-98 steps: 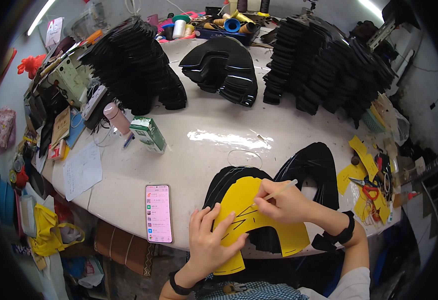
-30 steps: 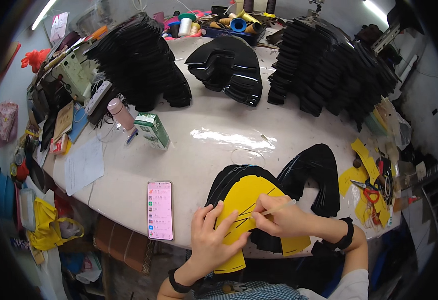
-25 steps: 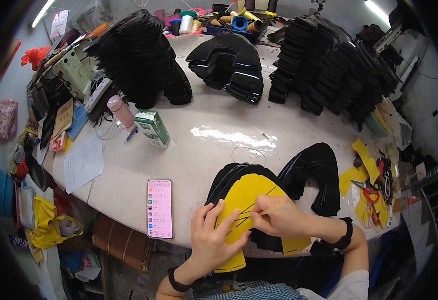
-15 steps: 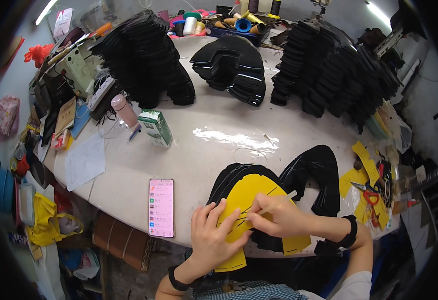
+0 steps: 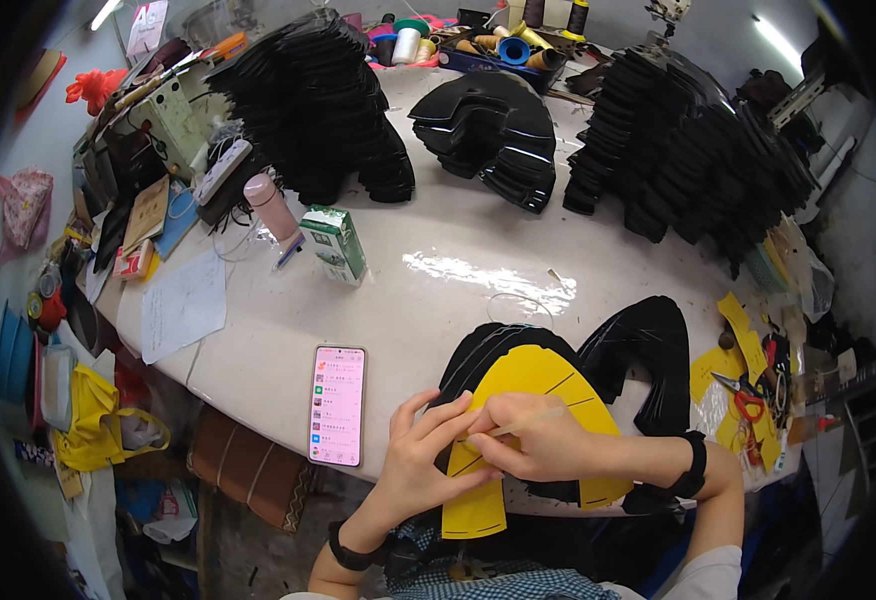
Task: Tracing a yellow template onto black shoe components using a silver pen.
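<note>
A yellow horseshoe-shaped template (image 5: 558,385) with dark slots lies over a stack of black cut pieces (image 5: 470,352) of similar outline. My left hand (image 5: 420,455) rests on the template's left side, fingers stretched out and apart. In my right hand (image 5: 538,438) a pale, thin pen (image 5: 530,421) is pinched, slanting toward the left fingertips; its tip is hidden by the fingers. Right of the template lies another black curved piece (image 5: 660,340), with thin pale threads across it.
A phone (image 5: 338,405) lies left of my hands. Beyond are a green-white carton (image 5: 335,245), a pink bottle (image 5: 271,207) and tall black stacks (image 5: 308,120), (image 5: 683,140). Red-handled scissors (image 5: 748,402) lie among yellow offcuts at right. Thread spools (image 5: 514,50) fill a far tray.
My right hand with the pen has shifted left and down along the template, closer to my left fingers. The whole view has moved slightly, so the table things appear further right.
</note>
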`<state>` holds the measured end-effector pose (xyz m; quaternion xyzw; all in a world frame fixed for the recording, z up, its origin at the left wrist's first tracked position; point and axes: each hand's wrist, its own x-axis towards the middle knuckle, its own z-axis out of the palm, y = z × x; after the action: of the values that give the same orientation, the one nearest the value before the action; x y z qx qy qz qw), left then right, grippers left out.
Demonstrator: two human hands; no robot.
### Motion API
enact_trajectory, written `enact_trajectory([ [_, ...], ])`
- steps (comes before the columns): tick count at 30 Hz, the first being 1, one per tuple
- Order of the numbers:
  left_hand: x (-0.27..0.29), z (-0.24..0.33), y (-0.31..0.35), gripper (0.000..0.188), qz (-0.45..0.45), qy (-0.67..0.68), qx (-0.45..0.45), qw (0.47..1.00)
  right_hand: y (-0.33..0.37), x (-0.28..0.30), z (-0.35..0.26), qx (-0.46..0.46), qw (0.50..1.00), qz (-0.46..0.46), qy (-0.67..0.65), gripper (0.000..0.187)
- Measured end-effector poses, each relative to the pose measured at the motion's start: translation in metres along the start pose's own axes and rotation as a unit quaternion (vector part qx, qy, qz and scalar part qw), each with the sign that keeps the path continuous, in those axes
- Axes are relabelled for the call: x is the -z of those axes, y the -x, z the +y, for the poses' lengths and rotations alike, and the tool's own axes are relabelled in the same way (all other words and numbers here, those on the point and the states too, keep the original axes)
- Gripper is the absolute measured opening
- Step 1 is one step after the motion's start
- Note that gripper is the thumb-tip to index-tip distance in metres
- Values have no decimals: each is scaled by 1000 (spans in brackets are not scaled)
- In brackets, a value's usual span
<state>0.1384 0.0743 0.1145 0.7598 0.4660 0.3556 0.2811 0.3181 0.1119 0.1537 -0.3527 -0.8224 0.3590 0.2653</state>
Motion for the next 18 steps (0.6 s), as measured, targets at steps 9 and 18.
enact_trajectory([
  [9,1,-1,0,56,-3,-21,-11,1000,11,10,4,9,998,9,66,10],
  [18,1,1,-1,56,-2,-31,-17,999,26,30,13,-60,997,23,40,13],
])
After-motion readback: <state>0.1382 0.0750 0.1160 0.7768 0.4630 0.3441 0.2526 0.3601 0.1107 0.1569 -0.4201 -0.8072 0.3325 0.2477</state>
